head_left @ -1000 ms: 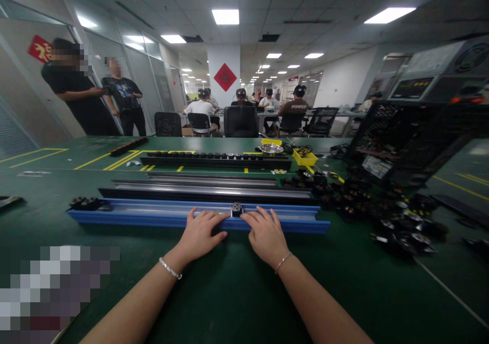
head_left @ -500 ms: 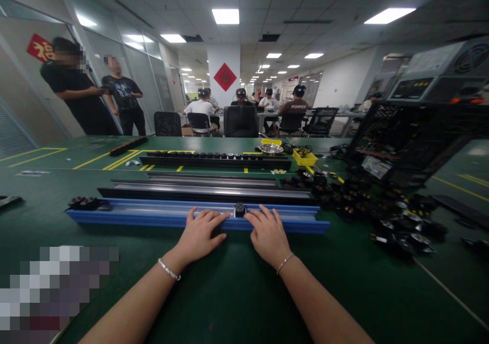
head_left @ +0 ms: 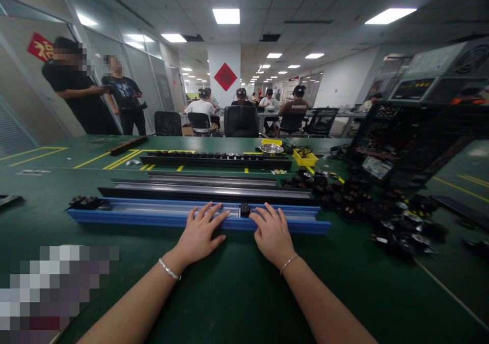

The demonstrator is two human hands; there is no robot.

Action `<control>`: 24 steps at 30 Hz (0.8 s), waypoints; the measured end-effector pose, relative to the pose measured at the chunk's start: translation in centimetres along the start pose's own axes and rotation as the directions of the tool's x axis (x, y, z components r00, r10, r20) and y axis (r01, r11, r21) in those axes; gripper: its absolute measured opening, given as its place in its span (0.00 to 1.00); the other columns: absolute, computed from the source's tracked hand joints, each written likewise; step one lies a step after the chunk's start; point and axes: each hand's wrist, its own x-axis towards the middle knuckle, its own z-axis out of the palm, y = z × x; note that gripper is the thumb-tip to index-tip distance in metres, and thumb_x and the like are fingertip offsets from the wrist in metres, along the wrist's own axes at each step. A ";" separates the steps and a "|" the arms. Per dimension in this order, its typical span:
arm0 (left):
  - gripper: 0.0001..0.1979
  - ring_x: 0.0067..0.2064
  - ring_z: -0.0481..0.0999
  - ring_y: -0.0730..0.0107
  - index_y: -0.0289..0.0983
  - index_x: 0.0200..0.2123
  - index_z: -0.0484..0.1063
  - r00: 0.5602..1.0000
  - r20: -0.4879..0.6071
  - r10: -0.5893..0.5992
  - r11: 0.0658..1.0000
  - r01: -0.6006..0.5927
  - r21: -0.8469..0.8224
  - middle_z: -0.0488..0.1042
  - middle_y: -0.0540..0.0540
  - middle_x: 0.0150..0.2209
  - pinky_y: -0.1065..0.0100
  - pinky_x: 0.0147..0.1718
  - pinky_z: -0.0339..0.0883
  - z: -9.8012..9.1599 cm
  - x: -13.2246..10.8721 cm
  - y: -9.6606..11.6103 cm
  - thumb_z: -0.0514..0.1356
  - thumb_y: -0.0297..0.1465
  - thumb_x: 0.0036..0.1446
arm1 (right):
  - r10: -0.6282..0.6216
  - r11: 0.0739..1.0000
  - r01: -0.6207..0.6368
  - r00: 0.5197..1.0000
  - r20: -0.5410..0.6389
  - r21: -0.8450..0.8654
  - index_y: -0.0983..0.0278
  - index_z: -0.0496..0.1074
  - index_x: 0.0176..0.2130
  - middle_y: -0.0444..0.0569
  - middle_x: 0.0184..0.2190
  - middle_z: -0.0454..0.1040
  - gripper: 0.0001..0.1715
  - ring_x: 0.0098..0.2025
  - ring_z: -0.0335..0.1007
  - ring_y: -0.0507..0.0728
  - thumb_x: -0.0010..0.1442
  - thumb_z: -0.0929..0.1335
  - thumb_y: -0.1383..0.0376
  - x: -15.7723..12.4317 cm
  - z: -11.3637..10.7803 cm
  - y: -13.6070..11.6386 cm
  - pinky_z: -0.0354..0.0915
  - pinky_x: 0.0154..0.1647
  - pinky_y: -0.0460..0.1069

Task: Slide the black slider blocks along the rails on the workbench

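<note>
A long blue channel point(head_left: 145, 221) lies across the green table in front of me. One small black part point(head_left: 245, 210) sits inside it, between my hands. My left hand point(head_left: 203, 231) rests on the channel's near edge with its fingers spread. My right hand point(head_left: 273, 232) lies over the channel, fingers apart, its index fingertip close beside the black part; whether they touch I cannot tell. Several black parts point(head_left: 86, 203) stand at the channel's left end.
Black rails point(head_left: 214, 191) lie just behind the channel, and another rail point(head_left: 214, 162) farther back bears a row of parts. Loose black parts point(head_left: 351, 201) are heaped on the right, near a yellow tray point(head_left: 304, 158) and a computer case point(head_left: 405, 140). People stand and sit beyond.
The black part has shifted slightly right along the channel. My right hand has moved a little right too, and a gap has opened between my left fingertips and the part.
</note>
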 end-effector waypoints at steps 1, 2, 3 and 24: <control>0.31 0.63 0.50 0.51 0.52 0.61 0.54 1.000 0.000 0.000 1.000 0.000 0.011 0.56 0.47 0.63 0.43 0.57 0.44 0.0 0.0 0.0 0.57 0.38 0.53 | 0.002 1.000 -0.002 1.000 -0.008 0.001 0.53 0.69 0.49 0.45 0.55 0.67 0.24 0.63 0.47 0.60 0.55 0.60 0.70 0.0 0.0 0.0 0.38 0.62 0.62; 0.31 0.63 0.50 0.51 0.52 0.61 0.53 1.000 -0.001 -0.001 1.000 0.001 0.020 0.56 0.47 0.63 0.44 0.56 0.44 0.0 0.0 0.0 0.57 0.38 0.53 | 0.002 1.000 -0.002 1.000 -0.015 0.001 0.53 0.69 0.49 0.45 0.54 0.67 0.24 0.63 0.47 0.60 0.55 0.60 0.70 0.0 0.1 0.1 0.38 0.62 0.62; 0.31 0.63 0.50 0.51 0.51 0.61 0.53 1.000 -0.002 -0.001 1.000 0.001 0.027 0.56 0.47 0.63 0.44 0.56 0.44 0.0 0.0 0.0 0.57 0.39 0.53 | 0.001 1.000 -0.001 1.000 -0.021 0.001 0.53 0.69 0.49 0.45 0.54 0.67 0.24 0.63 0.47 0.60 0.55 0.60 0.70 0.0 0.1 0.1 0.38 0.62 0.62; 0.30 0.64 0.51 0.52 0.49 0.61 0.53 1.000 -0.021 -0.013 0.999 0.013 0.034 0.57 0.48 0.63 0.44 0.57 0.45 0.2 0.0 -0.1 0.55 0.40 0.55 | 0.019 1.000 -0.019 0.995 -0.094 0.000 0.57 0.71 0.45 0.46 0.50 0.71 0.20 0.60 0.53 0.60 0.54 0.61 0.70 0.0 -0.1 0.8 0.42 0.61 0.62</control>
